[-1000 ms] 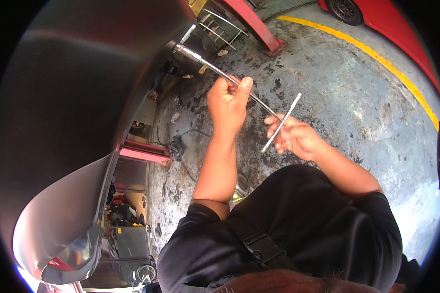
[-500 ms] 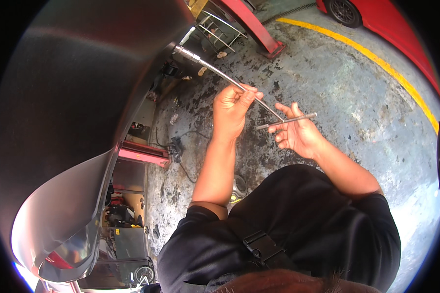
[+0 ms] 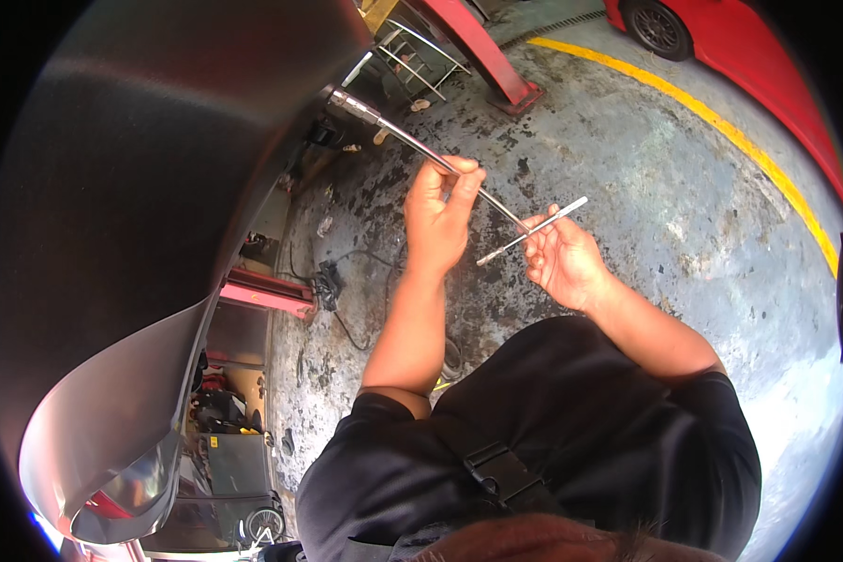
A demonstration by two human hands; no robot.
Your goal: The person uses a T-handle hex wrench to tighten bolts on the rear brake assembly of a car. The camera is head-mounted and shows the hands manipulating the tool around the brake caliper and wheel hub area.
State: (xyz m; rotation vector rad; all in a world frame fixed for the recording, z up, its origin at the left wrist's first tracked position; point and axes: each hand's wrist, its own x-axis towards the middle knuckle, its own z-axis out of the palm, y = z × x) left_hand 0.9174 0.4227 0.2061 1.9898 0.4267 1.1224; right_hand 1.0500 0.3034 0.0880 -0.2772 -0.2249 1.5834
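Gripping long extension bar (image 3: 412, 145), left hand (image 3: 437, 217) fingers closed; right hand (image 3: 560, 262) pinching short rod (image 3: 532, 230).

**Count of things in view**

Two hands: the left hand (image 3: 440, 220) at 12 o'clock, the right hand (image 3: 562, 262) at 1 o'clock. Two metal rods: one long rod (image 3: 412, 140) running up toward 11 o'clock, one short rod (image 3: 534, 229) crossing it near centre. One grey car body panel (image 3: 140, 234) at 9 o'clock. One red car (image 3: 768, 66) with one wheel (image 3: 656, 23) at 1 o'clock. One yellow floor line (image 3: 721, 131) at 2 o'clock. One red lift arm (image 3: 478, 47) at 12 o'clock.
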